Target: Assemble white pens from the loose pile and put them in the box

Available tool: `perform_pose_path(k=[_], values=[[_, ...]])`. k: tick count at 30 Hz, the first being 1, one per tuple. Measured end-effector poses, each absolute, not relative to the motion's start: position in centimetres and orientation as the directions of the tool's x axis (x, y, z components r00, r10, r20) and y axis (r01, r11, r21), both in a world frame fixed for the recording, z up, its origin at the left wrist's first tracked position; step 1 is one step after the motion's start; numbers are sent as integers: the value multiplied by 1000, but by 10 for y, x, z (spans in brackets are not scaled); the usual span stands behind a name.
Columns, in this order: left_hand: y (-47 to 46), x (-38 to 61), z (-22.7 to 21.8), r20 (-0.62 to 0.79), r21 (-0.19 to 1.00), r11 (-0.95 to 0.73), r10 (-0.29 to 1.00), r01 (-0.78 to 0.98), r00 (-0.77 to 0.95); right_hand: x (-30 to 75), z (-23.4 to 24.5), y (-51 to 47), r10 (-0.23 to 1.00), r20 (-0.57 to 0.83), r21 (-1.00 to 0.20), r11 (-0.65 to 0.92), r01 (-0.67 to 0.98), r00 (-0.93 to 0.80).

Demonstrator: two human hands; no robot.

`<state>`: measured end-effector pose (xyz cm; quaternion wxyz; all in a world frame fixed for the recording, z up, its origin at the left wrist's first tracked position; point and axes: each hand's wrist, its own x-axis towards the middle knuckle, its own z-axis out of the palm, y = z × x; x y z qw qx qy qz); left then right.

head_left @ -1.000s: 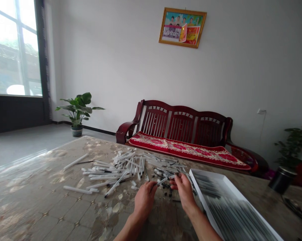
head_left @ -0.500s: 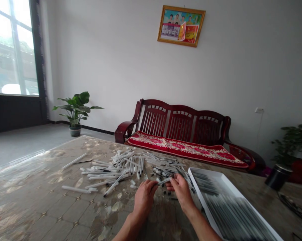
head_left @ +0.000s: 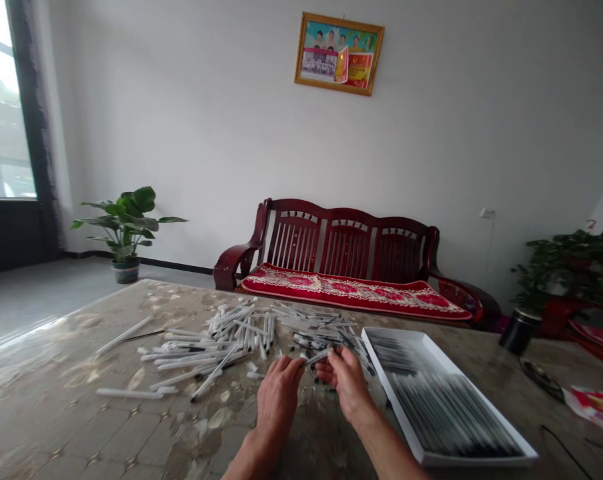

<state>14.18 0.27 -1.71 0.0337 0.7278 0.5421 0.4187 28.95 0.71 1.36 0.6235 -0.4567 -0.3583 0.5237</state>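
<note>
My left hand and my right hand are both closed on a pen, one at each end, just above the table. Its translucent barrel shows between the fingertips; the ends are hidden. Left of the hands lies a loose heap of white pen barrels, some with dark tips. Behind my fingers are more slim pen parts and small black pieces, partly covered by the right hand. To the right, a shallow white box holds rows of dark-looking pens, somewhat blurred.
The patterned table spreads under everything. Beyond it stands a red wooden bench. A black canister, a dark cable and a red-and-white packet are at the right. A potted plant stands on the floor at left.
The camera has turned to the right, so the table, pens and box sit further left, and the box's near end shows. Both hands keep hold of the same pen.
</note>
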Motion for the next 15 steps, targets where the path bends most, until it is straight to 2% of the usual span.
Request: perform_pose_path(k=[4,9,15], values=[[4,140,-22,537,556,-404,842,726,57,285,12,2,980,-23,-936,49,-349,198],[9,141,-28,468,684,-389,883,617,38,283,1,-4,994,-43,-922,1,-388,105],[6,152,-31,435,778,-422,896,465,87,283,-1,-10,988,-54,-943,-3,-334,143]])
